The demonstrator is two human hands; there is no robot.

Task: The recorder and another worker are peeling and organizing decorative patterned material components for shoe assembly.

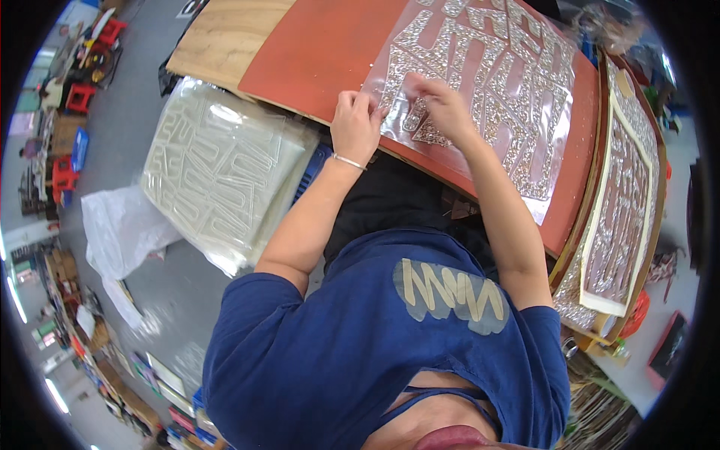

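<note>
A clear sheet (487, 101) covered with glittering stones in cut-out shapes lies on a red-brown mat (315, 52). At the sheet's near left edge, my left hand (356, 127) has its fingers curled and pinched together; whatever is between them is too small to make out. My right hand (448, 114) hovers over the stone pattern a little further right. Its fingers are bent toward the left hand and smeared by motion, so their grip cannot be read.
Left of the table sits a stack of clear sheets (217, 165) with outlined shapes, beside a white plastic bag (124, 229). A wooden board (225, 34) shows beyond the mat. On the right, a tray (581, 259) holds loose stones and a pale-framed stencil (619, 217).
</note>
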